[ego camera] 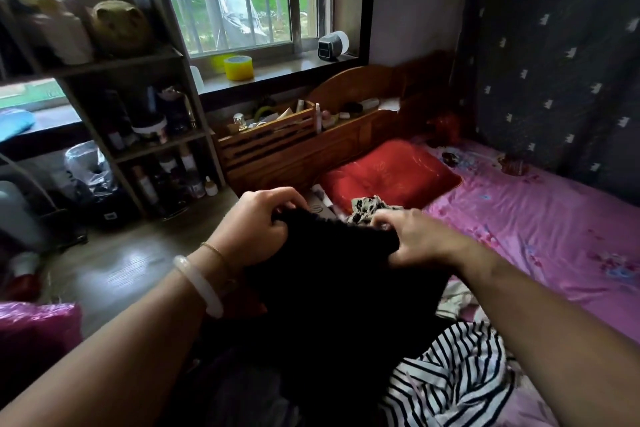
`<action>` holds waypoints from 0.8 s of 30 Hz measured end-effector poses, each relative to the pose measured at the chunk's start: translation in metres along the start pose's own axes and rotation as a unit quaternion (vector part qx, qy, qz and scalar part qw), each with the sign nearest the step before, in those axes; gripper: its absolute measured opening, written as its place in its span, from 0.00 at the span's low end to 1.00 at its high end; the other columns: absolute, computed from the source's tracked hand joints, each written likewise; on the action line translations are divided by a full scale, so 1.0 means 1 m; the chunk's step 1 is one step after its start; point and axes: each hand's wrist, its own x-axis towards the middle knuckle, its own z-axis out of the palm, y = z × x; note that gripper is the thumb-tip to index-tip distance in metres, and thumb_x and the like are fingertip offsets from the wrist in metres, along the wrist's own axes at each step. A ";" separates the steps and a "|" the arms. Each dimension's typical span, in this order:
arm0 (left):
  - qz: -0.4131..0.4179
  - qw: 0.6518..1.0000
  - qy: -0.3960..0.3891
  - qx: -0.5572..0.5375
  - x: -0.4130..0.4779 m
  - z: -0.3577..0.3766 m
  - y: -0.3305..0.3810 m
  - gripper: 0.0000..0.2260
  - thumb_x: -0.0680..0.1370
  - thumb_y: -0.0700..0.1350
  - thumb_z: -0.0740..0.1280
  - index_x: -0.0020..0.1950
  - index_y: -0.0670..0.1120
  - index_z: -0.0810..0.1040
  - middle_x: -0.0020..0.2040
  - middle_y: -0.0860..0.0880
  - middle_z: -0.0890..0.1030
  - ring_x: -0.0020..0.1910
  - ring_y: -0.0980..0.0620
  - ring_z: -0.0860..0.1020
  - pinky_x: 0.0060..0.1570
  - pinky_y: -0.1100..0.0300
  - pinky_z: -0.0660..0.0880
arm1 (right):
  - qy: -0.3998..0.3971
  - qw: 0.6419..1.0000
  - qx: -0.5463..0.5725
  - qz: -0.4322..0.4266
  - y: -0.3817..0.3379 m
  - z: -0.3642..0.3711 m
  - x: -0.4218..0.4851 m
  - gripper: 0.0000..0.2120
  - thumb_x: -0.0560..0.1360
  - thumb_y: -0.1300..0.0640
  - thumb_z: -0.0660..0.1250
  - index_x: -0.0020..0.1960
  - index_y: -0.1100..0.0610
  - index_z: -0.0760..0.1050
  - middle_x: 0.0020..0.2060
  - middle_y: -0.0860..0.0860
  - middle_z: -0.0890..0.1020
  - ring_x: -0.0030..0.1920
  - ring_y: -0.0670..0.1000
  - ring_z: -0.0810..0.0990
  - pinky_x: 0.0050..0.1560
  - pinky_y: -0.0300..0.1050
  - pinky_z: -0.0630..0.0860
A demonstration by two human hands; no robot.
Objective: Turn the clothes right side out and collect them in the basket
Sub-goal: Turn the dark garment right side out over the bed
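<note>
A black garment (332,291) hangs in front of me over the bed's near corner. My left hand (263,218) grips its upper edge on the left, fingers curled over the cloth. My right hand (412,236) pinches the same edge on the right. The two hands hold the edge stretched between them. A black-and-white striped garment (450,371) lies crumpled on the pink bedsheet (540,225) below my right forearm. Just beyond my right hand lies a cream cloth with black spots (363,206). No basket is in view.
A red pillow (388,172) lies at the head of the bed by the wooden headboard (346,135). A shelf unit (138,107) full of bottles stands at the left under the window. A pink bag (34,322) sits at the lower left on the wooden floor (138,260).
</note>
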 end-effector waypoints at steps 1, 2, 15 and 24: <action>0.018 0.999 0.019 0.031 -0.001 -0.001 -0.001 0.18 0.66 0.36 0.60 0.48 0.54 0.81 0.42 0.55 0.82 0.38 0.56 0.79 0.38 0.65 0.75 | 0.030 0.998 -0.056 0.024 -0.002 -0.004 0.001 0.15 0.64 0.52 0.70 0.50 0.45 0.75 0.44 0.45 0.82 0.46 0.50 0.81 0.46 0.43 0.75; 0.046 0.996 0.035 0.061 -0.003 -0.002 -0.002 0.17 0.66 0.40 0.59 0.49 0.50 0.82 0.44 0.52 0.83 0.41 0.53 0.80 0.42 0.63 0.76 | 0.071 0.991 -0.101 0.047 -0.006 -0.010 0.001 0.15 0.66 0.53 0.69 0.53 0.46 0.76 0.47 0.47 0.82 0.50 0.52 0.81 0.47 0.44 0.74; -0.156 0.969 0.071 0.177 0.002 0.002 0.001 0.16 0.71 0.60 0.68 0.44 0.47 0.79 0.45 0.47 0.79 0.46 0.44 0.80 0.41 0.55 0.74 | 0.233 0.954 -0.017 0.189 -0.021 -0.027 0.010 0.05 0.69 0.55 0.65 0.42 0.56 0.72 0.42 0.58 0.81 0.47 0.60 0.79 0.41 0.44 0.68; -0.338 0.742 -0.018 -0.578 0.012 -0.001 0.054 0.12 0.77 0.45 0.66 0.58 0.42 0.79 0.46 0.45 0.82 0.37 0.51 0.80 0.30 0.62 0.79 | -0.002 0.803 0.596 0.008 -0.075 -0.020 0.006 0.18 0.68 0.61 0.74 0.57 0.57 0.78 0.50 0.55 0.84 0.51 0.54 0.84 0.55 0.49 0.79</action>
